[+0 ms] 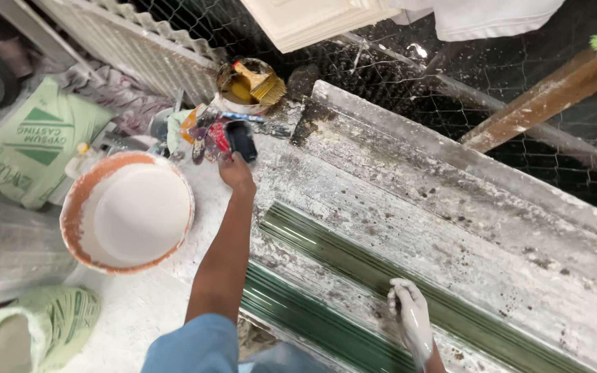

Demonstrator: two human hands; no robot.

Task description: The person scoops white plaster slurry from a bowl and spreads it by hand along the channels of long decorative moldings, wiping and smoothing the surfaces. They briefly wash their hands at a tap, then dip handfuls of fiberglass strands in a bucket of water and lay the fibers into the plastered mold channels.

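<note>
On the plaster-spattered counter, the left hand reaches to the far left end, its grip pinching a small dark tool among a clutter of scrapers beside a can holding a brush. Nearer and to the right, the right hand, coated white, lies flat with its grip spread on a green ribbed mould that runs diagonally along the counter. Left of the counter stands an orange bucket filled with white plaster, with green-printed sacks beyond and near it, and wire mesh at the far side.
</note>
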